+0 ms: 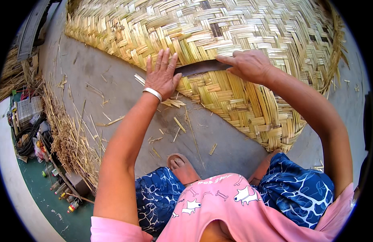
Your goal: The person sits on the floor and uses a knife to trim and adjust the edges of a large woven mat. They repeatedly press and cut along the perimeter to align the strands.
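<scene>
A large woven mat of pale yellow bamboo strips (218,28) lies on a grey concrete floor (114,80). A dark flat metal blade (198,67) lies across the mat near its lower edge. My left hand (162,74), with a silver bangle on the wrist, presses flat on the mat at the blade's left end, fingers spread. My right hand (247,64) rests on the blade's right end, fingers laid along it. My knees in blue patterned trousers and a pink top fill the lower part of the view.
Loose strips and shavings (170,103) are scattered on the floor. A heap of dry straw (69,141) lies at the left, beside a green floor with cables, bottles and clutter (33,133). A brown sandal (182,167) shows by my knees.
</scene>
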Demonstrator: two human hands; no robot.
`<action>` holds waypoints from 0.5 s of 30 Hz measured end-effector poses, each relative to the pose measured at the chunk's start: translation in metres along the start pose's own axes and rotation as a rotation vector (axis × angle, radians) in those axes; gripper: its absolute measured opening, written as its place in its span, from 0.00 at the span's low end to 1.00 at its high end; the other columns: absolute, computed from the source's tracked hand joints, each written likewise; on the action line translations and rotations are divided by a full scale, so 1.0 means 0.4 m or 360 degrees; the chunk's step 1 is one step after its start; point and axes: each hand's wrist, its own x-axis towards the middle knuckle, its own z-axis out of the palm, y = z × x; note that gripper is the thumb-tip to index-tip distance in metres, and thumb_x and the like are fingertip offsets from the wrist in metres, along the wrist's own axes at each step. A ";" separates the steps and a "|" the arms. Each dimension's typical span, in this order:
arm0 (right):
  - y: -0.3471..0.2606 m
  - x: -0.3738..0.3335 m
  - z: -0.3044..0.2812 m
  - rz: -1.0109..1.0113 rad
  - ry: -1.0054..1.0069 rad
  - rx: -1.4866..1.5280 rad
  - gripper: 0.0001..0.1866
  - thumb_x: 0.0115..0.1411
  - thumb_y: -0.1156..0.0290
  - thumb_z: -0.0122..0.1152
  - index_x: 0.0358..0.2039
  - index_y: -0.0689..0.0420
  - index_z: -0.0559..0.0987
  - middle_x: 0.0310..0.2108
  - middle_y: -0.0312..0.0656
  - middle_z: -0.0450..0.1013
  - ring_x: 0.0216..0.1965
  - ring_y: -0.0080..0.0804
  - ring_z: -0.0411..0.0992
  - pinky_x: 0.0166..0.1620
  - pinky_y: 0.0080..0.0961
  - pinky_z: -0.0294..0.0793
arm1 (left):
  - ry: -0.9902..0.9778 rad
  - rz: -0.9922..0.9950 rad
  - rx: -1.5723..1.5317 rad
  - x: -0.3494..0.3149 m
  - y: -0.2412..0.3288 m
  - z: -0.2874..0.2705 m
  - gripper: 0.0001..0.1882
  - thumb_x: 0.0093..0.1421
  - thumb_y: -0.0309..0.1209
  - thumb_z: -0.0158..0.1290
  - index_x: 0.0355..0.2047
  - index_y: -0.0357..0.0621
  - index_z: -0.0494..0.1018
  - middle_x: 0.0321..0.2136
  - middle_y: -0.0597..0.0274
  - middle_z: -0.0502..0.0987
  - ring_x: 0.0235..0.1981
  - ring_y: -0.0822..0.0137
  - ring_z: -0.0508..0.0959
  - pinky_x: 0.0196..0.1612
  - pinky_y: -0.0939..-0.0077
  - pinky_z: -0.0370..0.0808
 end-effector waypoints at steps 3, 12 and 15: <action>-0.011 0.065 -0.023 0.0065 0.0014 -0.0035 0.26 0.62 0.55 0.53 0.61 0.31 0.64 0.30 0.39 0.74 0.28 0.33 0.75 0.28 0.32 0.72 | 0.0009 -0.0049 0.0062 0.047 -0.069 0.007 0.36 0.64 0.51 0.38 0.68 0.51 0.46 0.69 0.55 0.44 0.70 0.57 0.42 0.67 0.48 0.37; -0.016 0.189 -0.062 0.0133 0.0229 0.0093 0.24 0.64 0.56 0.51 0.61 0.38 0.65 0.33 0.42 0.77 0.36 0.38 0.76 0.36 0.35 0.74 | -0.0232 -0.0178 0.0292 0.226 -0.218 -0.015 0.36 0.65 0.53 0.35 0.68 0.52 0.44 0.70 0.58 0.42 0.70 0.59 0.41 0.67 0.48 0.38; -0.036 0.216 -0.113 0.0192 0.0131 0.0088 0.22 0.66 0.57 0.48 0.59 0.46 0.67 0.35 0.43 0.78 0.37 0.35 0.77 0.38 0.32 0.75 | -0.0244 -0.0501 0.0348 0.264 -0.203 -0.063 0.37 0.65 0.52 0.37 0.68 0.50 0.43 0.69 0.60 0.44 0.70 0.60 0.42 0.67 0.47 0.38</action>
